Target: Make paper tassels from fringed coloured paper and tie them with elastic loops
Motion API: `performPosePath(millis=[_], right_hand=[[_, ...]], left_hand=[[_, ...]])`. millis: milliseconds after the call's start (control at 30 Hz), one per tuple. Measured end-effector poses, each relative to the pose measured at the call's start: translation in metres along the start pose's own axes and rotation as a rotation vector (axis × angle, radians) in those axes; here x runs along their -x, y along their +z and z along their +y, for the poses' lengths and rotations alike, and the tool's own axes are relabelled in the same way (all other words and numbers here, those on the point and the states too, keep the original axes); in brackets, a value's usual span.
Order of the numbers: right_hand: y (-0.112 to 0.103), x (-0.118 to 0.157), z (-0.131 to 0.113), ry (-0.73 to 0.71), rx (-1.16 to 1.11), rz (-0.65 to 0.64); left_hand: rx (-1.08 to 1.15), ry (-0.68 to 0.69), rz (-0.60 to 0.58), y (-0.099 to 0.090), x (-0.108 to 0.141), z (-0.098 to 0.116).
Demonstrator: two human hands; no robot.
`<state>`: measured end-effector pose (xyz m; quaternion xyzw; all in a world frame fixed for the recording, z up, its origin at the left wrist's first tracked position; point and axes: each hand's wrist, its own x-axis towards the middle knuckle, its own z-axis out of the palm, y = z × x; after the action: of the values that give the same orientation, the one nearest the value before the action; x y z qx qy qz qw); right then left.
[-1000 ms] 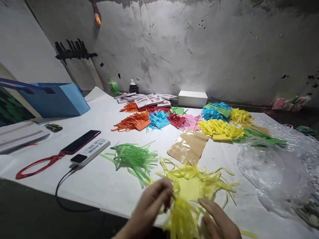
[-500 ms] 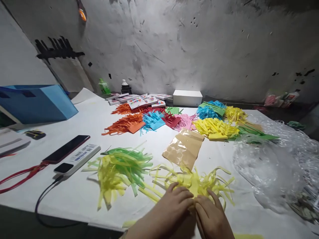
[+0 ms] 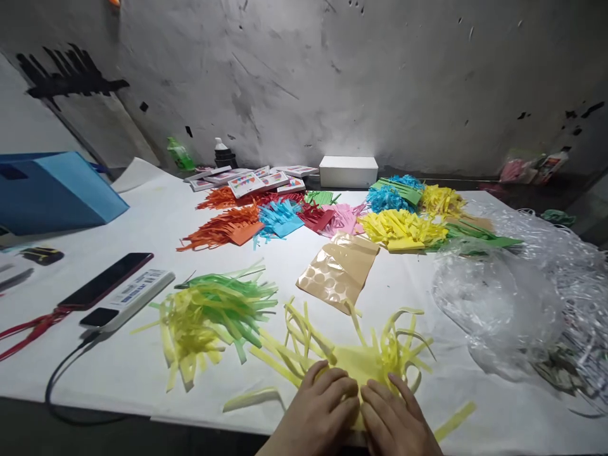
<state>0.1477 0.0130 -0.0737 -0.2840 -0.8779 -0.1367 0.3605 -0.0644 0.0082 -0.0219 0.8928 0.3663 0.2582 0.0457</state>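
A fringed sheet of yellow tissue paper (image 3: 358,360) lies in front of me, its long cut strips spreading left, right and away. My left hand (image 3: 323,405) rests over its near edge, fingers curled down onto the paper and the thumb hidden. Close beside it, my right hand (image 3: 392,411) also grips that edge with bent fingers; its thumb does not show. A small gap separates the fingertips. To the left sit a yellow tissue tassel (image 3: 187,316) and a green tissue tassel (image 3: 232,291), overlapping. Just beyond the fringe is a brown sheet of clear round adhesive dots (image 3: 332,272).
Orange (image 3: 218,228), blue, red, pink and yellow (image 3: 403,228) paper fringes line the back, near a white box (image 3: 348,171) and several small printed packs (image 3: 247,184). Crumpled clear plastic (image 3: 498,304) covers the right. A phone (image 3: 107,278), a white power bank (image 3: 128,301) and a blue bin (image 3: 61,190) are left.
My hands have moved slightly apart and now lie flatter over the yellow paper, exposing more of its uncut middle. The view has shifted, so the table items appear further left and higher.
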Motion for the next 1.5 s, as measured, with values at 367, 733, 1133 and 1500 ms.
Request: performPosePath(millis=[367, 733, 1133, 1500], right_hand=[[-0.003, -0.039, 0.002, 0.510, -0.064, -0.029], [-0.007, -0.049, 0.006, 0.210, -0.006, 0.043], [0.003, -0.038, -0.003, 0.297, -0.140, 0.064], [-0.048, -0.003, 0.043, 0.453, 0.209, 0.056]], left_hand=[[-0.169, -0.428, -0.105, 0.004, -0.016, -0.021], [-0.183, -0.577, -0.218, 0.005, -0.036, -0.026], [-0.220, -0.358, 0.139, -0.044, -0.005, -0.044], [-0.022, -0.107, 0.148, 0.015, -0.002, -0.015]])
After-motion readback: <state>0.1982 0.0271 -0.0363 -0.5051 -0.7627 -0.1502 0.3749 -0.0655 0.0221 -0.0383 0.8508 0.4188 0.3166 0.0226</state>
